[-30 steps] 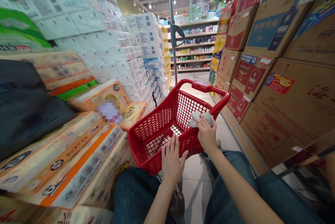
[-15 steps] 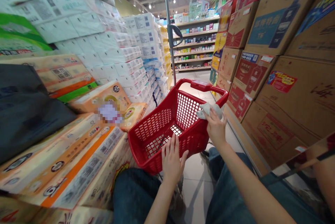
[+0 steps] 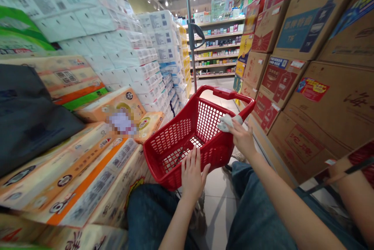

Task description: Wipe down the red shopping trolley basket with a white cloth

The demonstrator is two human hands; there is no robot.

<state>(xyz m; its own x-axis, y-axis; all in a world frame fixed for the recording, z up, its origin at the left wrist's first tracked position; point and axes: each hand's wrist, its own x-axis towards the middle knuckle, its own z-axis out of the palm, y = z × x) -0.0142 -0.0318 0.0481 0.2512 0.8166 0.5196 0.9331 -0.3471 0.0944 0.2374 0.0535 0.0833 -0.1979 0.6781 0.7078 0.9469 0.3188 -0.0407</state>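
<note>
A red plastic shopping basket cart (image 3: 172, 135) with a grid of holes in its walls stands in front of me, and nothing lies inside it. My left hand (image 3: 193, 172) rests on its near rim, fingers stretched out flat over the edge. At the right rim, below the red handle (image 3: 223, 93), my right hand (image 3: 243, 139) presses a pale grey-white cloth (image 3: 225, 122) onto the plastic. The fingers of that hand are closed over the cloth, which bunches past their tips.
Packs of tissue paper (image 3: 96, 179) are stacked at left, with a dark bag (image 3: 35, 117) on them. Cardboard cartons (image 3: 315, 105) form a wall at right. A grey pole (image 3: 190, 20) rises behind the cart; stocked shelves (image 3: 217, 61) stand farther back.
My right hand has shifted slightly down and its wrist has turned, with the cloth bunched a little nearer the basket's inside. My left hand stays on the rim.
</note>
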